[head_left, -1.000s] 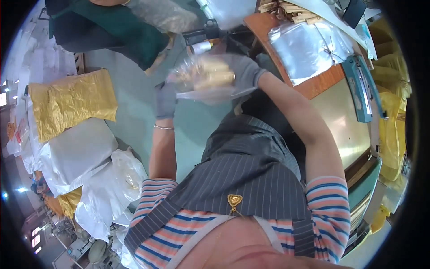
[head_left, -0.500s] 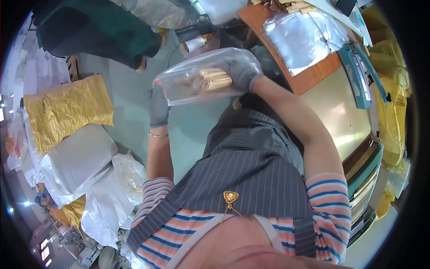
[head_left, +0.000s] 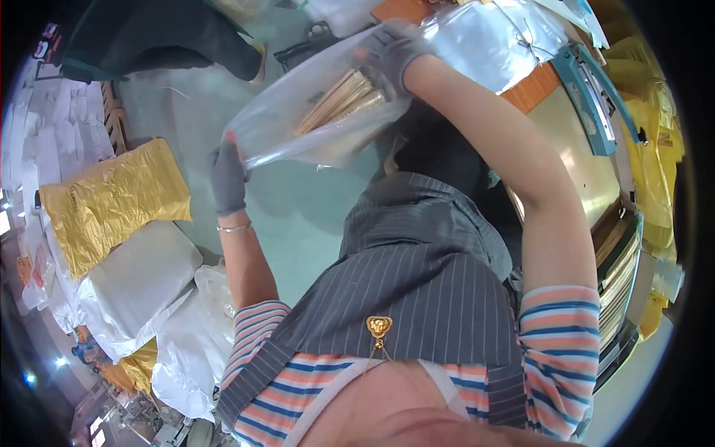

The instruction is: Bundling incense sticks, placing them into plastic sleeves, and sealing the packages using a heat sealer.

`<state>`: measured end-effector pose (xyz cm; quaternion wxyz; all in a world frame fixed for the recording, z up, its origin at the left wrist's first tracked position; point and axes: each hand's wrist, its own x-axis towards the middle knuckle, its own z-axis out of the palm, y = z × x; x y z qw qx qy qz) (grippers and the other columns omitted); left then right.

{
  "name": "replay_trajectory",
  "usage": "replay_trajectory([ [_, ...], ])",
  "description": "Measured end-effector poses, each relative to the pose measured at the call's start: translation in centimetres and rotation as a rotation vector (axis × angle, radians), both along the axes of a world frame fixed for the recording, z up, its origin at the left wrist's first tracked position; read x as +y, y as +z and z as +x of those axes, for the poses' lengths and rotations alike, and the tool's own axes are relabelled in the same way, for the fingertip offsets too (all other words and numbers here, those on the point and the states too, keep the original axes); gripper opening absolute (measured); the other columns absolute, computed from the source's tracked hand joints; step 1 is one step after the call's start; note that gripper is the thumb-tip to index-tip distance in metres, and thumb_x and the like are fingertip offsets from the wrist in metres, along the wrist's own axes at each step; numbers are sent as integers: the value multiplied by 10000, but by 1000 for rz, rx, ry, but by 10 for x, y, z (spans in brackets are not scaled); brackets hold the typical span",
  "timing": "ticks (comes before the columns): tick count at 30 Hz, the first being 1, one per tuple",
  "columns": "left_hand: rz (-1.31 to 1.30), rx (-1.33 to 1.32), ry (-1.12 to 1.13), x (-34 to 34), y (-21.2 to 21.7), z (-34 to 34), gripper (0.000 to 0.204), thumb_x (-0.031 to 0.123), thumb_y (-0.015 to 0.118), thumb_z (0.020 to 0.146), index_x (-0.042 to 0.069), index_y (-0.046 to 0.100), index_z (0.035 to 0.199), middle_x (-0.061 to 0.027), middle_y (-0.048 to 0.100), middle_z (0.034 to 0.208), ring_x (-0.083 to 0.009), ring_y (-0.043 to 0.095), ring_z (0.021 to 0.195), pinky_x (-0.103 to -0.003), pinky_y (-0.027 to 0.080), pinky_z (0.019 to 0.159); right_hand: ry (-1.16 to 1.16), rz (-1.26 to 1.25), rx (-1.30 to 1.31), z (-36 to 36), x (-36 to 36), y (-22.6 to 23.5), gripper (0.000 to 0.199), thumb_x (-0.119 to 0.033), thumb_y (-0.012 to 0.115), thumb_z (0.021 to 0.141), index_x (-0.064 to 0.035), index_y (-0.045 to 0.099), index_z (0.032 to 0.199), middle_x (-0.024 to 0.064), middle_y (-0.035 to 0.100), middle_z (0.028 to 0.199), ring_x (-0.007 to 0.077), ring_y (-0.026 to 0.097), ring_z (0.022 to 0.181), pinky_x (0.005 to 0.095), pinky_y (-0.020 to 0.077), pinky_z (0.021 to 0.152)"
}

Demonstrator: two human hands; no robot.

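Both gloved hands hold up a clear plastic bag (head_left: 313, 119) over the pale green floor (head_left: 298, 216), in front of the person's grey striped apron (head_left: 424, 290). The left hand (head_left: 227, 179) is clenched on the bag's lower left corner, with a thin bracelet (head_left: 234, 228) on the wrist just below it. The right hand (head_left: 395, 52) grips the bag's upper right end, fingers closed over the plastic. Inside the bag lies a bundle of tan sticks (head_left: 342, 104), slanting up toward the right hand; what exactly they are cannot be told.

Right of the bag stands the surface (head_left: 536, 89), with an orange top, and on it lies a shiny silver sheet (head_left: 499, 37), just beside the right hand. Further right of the bag is a teal device (head_left: 592, 93) on a yellowish metal plate (head_left: 588, 164). Left of the bag, well apart, a gold sack (head_left: 112, 201) lies on the floor, with white sacks (head_left: 141, 283) just below it. Above and left of the bag a dark green bundle (head_left: 156, 37) rests on the floor.
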<state>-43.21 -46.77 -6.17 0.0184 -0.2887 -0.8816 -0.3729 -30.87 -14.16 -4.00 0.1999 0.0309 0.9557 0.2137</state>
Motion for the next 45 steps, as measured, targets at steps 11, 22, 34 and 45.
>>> replay_trajectory([
  [11, -86, 459, 100, 54, 50, -2, 431, 350, 687, 815, -8, 589, 1034, -137, 618, 876, -219, 590, 744, -345, 480, 664, -435, -617, 1100, 226, 60, -25, 649, -348, 681, 796, -2, 442, 1290, 219, 486, 1265, 363, 475, 1156, 409, 395, 950],
  [22, 362, 9, -487, 185, 110, 108, 267, 230, 627, 855, 25, 610, 1025, -112, 624, 887, -192, 611, 740, -296, 476, 670, -758, -224, 1112, 355, -4, -103, 556, -394, 523, 895, -7, 462, 1290, 218, 442, 1335, 379, 410, 1230, 460, 317, 1029],
  [34, 341, -14, -666, 220, 102, 131, 191, 224, 613, 840, 33, 627, 844, -145, 601, 740, -303, 584, 703, -379, 445, 634, -760, -248, 1122, 363, 2, -107, 552, -403, 509, 901, -17, 468, 1292, 215, 436, 1342, 376, 398, 1242, 458, 307, 1038],
  [45, 167, -97, -718, 193, 80, 128, 192, 210, 583, 856, 30, 641, 889, -133, 612, 776, -274, 587, 722, -362, 451, 662, -732, -249, 1113, 354, -1, -111, 588, -472, 470, 912, -16, 472, 1284, 227, 446, 1325, 383, 407, 1228, 457, 323, 1020],
])
